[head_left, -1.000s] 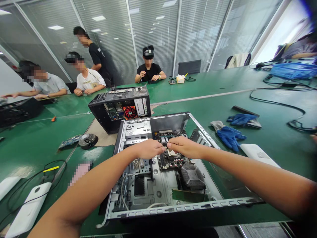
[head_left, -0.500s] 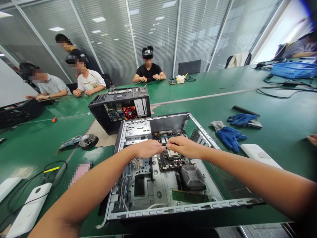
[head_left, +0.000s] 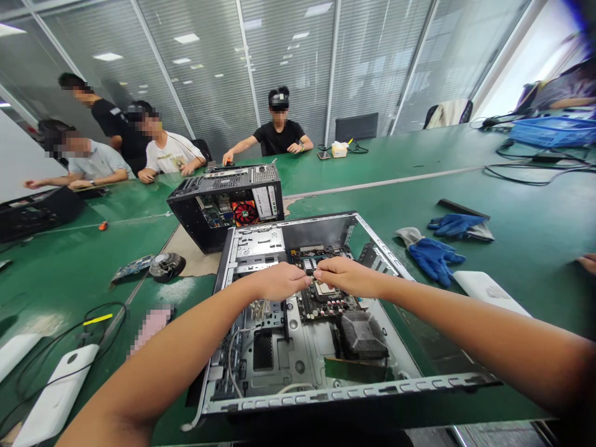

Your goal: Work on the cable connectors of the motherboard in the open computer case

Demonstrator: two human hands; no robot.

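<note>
shifted left since the earlier frame: a standing person in black (head_left: 109,124). newly stretched toward the upright case (head_left: 186,220): an arm (head_left: 244,148) of the co-worker opposite (head_left: 280,135). hardly moved: left hand (head_left: 285,280) and right hand (head_left: 347,275).

head view: fingertips of both brought together over the motherboard (head_left: 310,308), inside the open case (head_left: 335,393); fingers curled as if pinching, but cannot tell how tightly, or on what. open case laid flat on the worktop (head_left: 386,208), open side up, probably for reach from above. also inside: finned heatsink (head_left: 362,335), apart from the bare-looking processor (head_left: 325,288), perhaps to keep access free; green board (head_left: 354,369) just beside the heatsink; pale cables (head_left: 259,310) bunched at the left. in the upright case, a red fan (head_left: 245,213). blue gloves (head_left: 433,257) laid aside, likely for finer feel. blue basket (head_left: 549,135) farther off, contents unclear.
</note>
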